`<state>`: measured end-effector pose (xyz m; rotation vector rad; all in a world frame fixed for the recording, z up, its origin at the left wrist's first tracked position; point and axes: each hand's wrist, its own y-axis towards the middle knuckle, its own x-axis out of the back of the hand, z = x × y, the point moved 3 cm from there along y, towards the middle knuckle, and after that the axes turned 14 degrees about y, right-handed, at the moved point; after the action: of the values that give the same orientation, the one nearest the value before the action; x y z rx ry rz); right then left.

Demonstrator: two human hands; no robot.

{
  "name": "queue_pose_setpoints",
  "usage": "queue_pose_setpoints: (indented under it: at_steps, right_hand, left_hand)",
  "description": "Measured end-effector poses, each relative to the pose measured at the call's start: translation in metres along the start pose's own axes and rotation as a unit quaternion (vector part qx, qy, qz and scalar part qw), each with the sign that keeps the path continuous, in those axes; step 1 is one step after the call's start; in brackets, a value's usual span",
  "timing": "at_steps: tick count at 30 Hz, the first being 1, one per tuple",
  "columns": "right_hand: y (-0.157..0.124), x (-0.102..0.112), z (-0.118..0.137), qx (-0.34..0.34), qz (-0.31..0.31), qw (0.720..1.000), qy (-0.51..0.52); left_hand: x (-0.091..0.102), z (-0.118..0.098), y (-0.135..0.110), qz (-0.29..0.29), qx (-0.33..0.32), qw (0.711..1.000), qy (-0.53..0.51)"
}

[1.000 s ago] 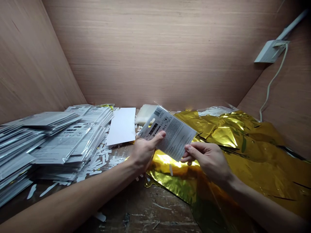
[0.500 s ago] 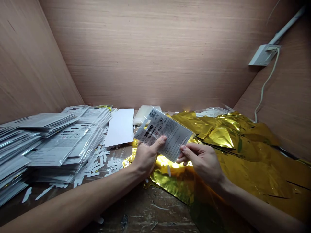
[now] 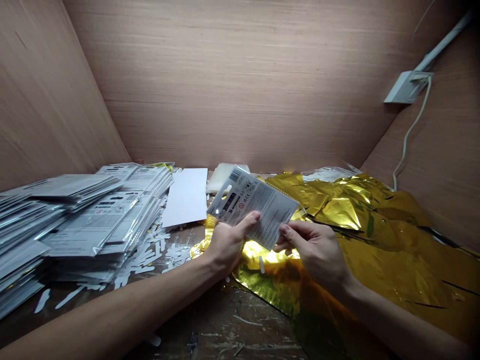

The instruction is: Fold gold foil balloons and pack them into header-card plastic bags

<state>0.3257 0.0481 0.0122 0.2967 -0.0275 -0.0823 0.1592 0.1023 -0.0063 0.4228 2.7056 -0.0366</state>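
Note:
Both hands hold a flat packet (image 3: 255, 206), a grey-white printed card with a barcode and a hang hole, sealed in clear plastic. My left hand (image 3: 228, 245) grips its lower left part, with the thumb across the printed face. My right hand (image 3: 315, 250) pinches its lower right edge between thumb and fingers. Beside my left hand lies a large pile of similar packets (image 3: 93, 220). Crumpled gold foil (image 3: 360, 220) spreads beneath and right of my right hand.
A white sheet (image 3: 185, 196) and a pale plastic pack (image 3: 223, 177) lie behind the packet. White paper scraps (image 3: 146, 257) litter the scarred wooden table (image 3: 232, 325). Wood-veneer walls (image 3: 240, 85) enclose the back and sides, with a white wall fitting (image 3: 405, 87) and a cable at right.
The view has shifted slightly since the oldest frame. The packet stays in both hands, and my left thumb has slid slightly along its face.

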Motion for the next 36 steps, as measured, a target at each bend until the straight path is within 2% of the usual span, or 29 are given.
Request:
queue_pose_setpoints:
  at_steps: [4,6,8,9,10,13,16,18,21,24,27,32,36]
  right_hand:
    - [0.007,0.004,-0.005,-0.047,0.049,0.998,0.004]
    - [0.02,0.021,-0.003,-0.048,0.053,0.997,-0.036]
    - [0.043,0.051,0.006,-0.003,0.023,0.986,-0.164]
    - [0.057,0.069,0.012,0.03,0.001,0.965,-0.26]
    - [0.074,0.088,0.018,0.046,-0.013,0.924,-0.379]
    - [0.131,0.142,0.028,0.042,-0.061,0.874,-0.481]
    - [0.185,0.175,0.018,0.009,-0.054,0.838,-0.542]
    - [0.212,0.182,0.002,-0.024,-0.027,0.821,-0.57]
    - [0.238,0.181,-0.027,-0.07,0.01,0.801,-0.595]
    - [0.252,0.179,-0.05,-0.099,0.027,0.789,-0.605]
    - [0.26,0.182,-0.061,-0.103,0.018,0.791,-0.603]
    - [0.263,0.192,-0.054,-0.045,-0.051,0.821,-0.567]
    - [0.253,0.186,-0.027,0.086,-0.15,0.853,-0.493]
  left_hand:
    - [0.008,-0.005,0.003,-0.045,0.008,0.999,-0.027]
    - [0.016,-0.007,0.006,-0.084,0.016,0.996,-0.024]
    - [0.022,-0.008,0.009,-0.103,0.024,0.994,-0.012]
    - [0.024,-0.009,0.009,-0.105,0.025,0.994,-0.007]
    - [0.024,-0.009,0.01,-0.102,0.028,0.994,-0.002]
    - [0.021,-0.009,0.008,-0.083,0.039,0.996,0.016]
    - [0.018,-0.007,0.007,-0.06,0.049,0.996,0.04]
    - [0.019,-0.005,0.008,-0.058,0.05,0.996,0.049]
    - [0.021,-0.004,0.01,-0.067,0.049,0.996,0.045]
    - [0.022,-0.006,0.01,-0.079,0.053,0.995,0.033]
    - [0.02,-0.007,0.009,-0.082,0.065,0.994,0.033]
    - [0.02,-0.008,0.009,-0.09,0.065,0.994,0.022]
    - [0.024,-0.009,0.01,-0.113,0.065,0.991,-0.005]
